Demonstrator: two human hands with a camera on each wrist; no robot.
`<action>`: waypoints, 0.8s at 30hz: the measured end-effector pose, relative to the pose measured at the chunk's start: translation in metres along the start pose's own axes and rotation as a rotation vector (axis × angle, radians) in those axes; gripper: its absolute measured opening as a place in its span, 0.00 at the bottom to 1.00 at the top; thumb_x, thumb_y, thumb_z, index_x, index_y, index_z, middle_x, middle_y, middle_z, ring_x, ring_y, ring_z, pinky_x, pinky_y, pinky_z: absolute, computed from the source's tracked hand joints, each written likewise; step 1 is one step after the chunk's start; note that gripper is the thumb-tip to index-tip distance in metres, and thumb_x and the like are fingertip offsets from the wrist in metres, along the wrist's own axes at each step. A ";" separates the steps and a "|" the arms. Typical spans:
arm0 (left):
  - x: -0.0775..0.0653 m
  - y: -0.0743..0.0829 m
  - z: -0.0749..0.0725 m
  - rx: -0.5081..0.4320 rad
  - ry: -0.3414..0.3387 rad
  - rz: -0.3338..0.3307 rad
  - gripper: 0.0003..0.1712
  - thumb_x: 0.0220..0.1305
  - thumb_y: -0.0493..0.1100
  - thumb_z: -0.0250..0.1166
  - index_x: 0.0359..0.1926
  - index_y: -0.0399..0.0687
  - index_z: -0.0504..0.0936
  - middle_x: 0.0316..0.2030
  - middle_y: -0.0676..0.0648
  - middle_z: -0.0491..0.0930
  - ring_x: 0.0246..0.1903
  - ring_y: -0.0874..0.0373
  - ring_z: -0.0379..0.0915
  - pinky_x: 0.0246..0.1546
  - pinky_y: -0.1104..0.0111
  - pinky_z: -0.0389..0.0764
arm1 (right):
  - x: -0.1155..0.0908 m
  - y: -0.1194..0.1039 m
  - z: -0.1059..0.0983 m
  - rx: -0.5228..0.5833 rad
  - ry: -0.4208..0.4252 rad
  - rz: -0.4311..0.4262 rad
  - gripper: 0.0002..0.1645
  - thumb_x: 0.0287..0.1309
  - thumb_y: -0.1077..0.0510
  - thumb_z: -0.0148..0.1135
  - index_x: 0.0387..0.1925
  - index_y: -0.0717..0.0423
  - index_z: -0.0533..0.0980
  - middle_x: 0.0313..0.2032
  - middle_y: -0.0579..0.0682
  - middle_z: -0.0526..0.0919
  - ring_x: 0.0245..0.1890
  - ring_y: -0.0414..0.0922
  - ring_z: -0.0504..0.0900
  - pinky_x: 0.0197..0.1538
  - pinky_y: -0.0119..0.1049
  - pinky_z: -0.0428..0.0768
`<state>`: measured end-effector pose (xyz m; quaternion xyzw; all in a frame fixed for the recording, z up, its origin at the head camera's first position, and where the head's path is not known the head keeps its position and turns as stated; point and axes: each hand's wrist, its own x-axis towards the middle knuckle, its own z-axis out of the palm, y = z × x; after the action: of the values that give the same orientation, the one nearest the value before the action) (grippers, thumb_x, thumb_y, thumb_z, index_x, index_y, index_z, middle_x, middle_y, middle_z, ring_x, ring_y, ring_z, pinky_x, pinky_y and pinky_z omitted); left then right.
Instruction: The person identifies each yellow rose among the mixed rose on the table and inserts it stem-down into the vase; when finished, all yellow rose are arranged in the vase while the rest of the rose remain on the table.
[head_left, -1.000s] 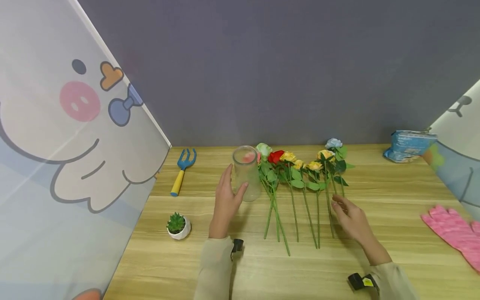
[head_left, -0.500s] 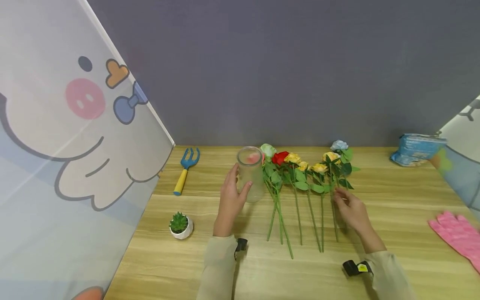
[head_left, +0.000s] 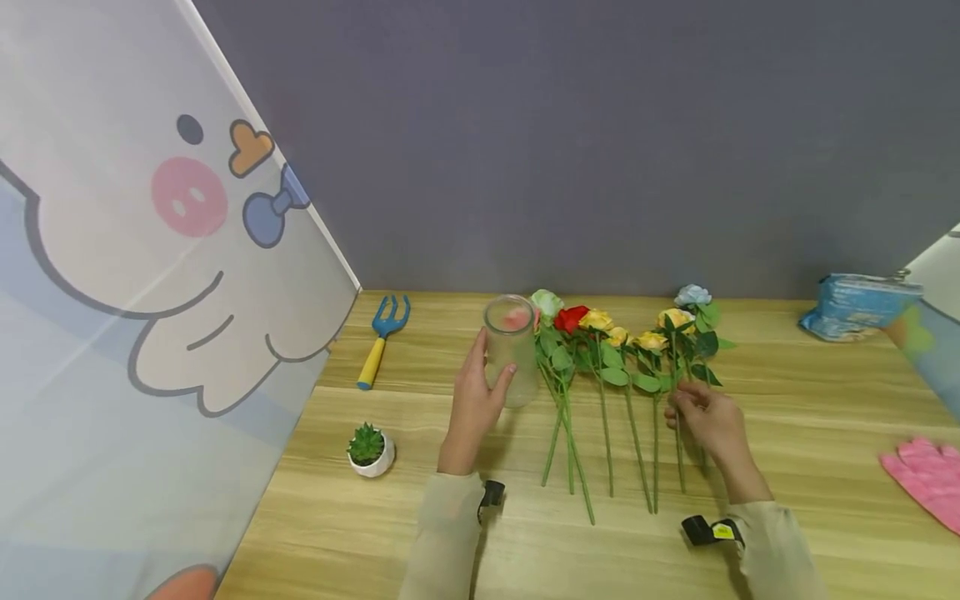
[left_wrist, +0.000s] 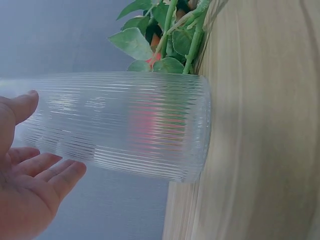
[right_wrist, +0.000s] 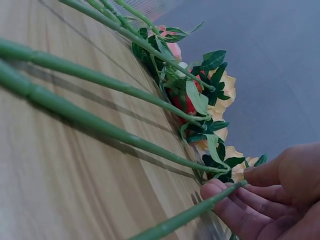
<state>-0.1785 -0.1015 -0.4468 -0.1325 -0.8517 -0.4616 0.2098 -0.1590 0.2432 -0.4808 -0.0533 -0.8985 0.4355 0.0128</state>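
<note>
A clear ribbed glass vase (head_left: 523, 375) stands upright on the wooden table. My left hand (head_left: 476, 404) holds its left side, the thumb in front; the left wrist view shows the thumb over the ribbed glass (left_wrist: 115, 125). Right of the vase, several artificial roses lie in a row, stems toward me: a pale green one (head_left: 547, 302), a red one (head_left: 572, 318), yellow ones (head_left: 596, 320) and a light blue one (head_left: 693, 295). My right hand (head_left: 712, 423) pinches the green stem (right_wrist: 190, 214) of a yellow rose (head_left: 677, 318) between thumb and fingers, below its leaves.
At the left lie a blue hand fork (head_left: 382, 337) with a yellow handle and a small potted succulent (head_left: 371, 450). A blue packet (head_left: 858, 308) sits at the back right. Pink gloves (head_left: 926, 479) lie at the right edge. A grey wall (head_left: 525, 150) rises behind the table.
My right hand has moved in to the yellow rose's stem and now pinches it. The left hand stays at the vase. The whole view has shifted slightly.
</note>
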 end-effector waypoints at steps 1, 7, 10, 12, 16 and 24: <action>0.000 0.000 0.001 0.002 -0.001 -0.002 0.39 0.70 0.38 0.67 0.73 0.24 0.60 0.68 0.26 0.69 0.66 0.33 0.70 0.62 0.46 0.79 | 0.000 0.000 0.000 0.000 0.001 0.006 0.24 0.77 0.62 0.52 0.62 0.80 0.72 0.51 0.76 0.82 0.36 0.55 0.90 0.34 0.27 0.84; -0.002 0.001 0.004 0.000 0.002 -0.016 0.40 0.71 0.39 0.66 0.74 0.24 0.59 0.69 0.26 0.68 0.66 0.33 0.70 0.62 0.44 0.79 | 0.004 0.001 0.001 0.071 -0.017 0.054 0.24 0.78 0.64 0.50 0.65 0.81 0.68 0.52 0.77 0.81 0.28 0.40 0.88 0.31 0.30 0.87; -0.001 0.000 0.004 0.002 0.006 -0.013 0.40 0.71 0.38 0.66 0.74 0.25 0.59 0.69 0.26 0.68 0.65 0.33 0.71 0.61 0.44 0.79 | 0.006 0.000 0.001 0.109 -0.012 0.074 0.24 0.78 0.65 0.49 0.65 0.82 0.67 0.52 0.77 0.81 0.25 0.34 0.86 0.30 0.30 0.88; -0.001 0.000 0.004 0.003 0.010 -0.009 0.39 0.71 0.38 0.66 0.74 0.24 0.59 0.68 0.25 0.68 0.65 0.32 0.71 0.60 0.44 0.79 | 0.007 0.000 0.002 0.132 -0.007 0.088 0.24 0.77 0.66 0.49 0.65 0.83 0.67 0.52 0.78 0.81 0.25 0.33 0.85 0.31 0.30 0.88; -0.001 -0.001 0.005 -0.001 0.014 -0.012 0.39 0.71 0.37 0.66 0.74 0.24 0.59 0.68 0.26 0.69 0.65 0.33 0.71 0.61 0.45 0.79 | 0.009 -0.001 0.002 0.200 -0.012 0.112 0.24 0.76 0.68 0.49 0.65 0.84 0.66 0.54 0.80 0.79 0.26 0.32 0.85 0.32 0.31 0.89; -0.001 -0.001 0.007 0.000 0.015 -0.017 0.40 0.71 0.38 0.67 0.74 0.25 0.59 0.68 0.27 0.70 0.64 0.35 0.72 0.61 0.46 0.79 | 0.007 0.002 -0.004 0.381 -0.060 0.161 0.26 0.76 0.70 0.48 0.69 0.83 0.61 0.44 0.61 0.87 0.29 0.32 0.86 0.37 0.31 0.89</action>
<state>-0.1798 -0.0967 -0.4513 -0.1216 -0.8512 -0.4644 0.2121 -0.1659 0.2484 -0.4801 -0.1088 -0.7926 0.5987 -0.0388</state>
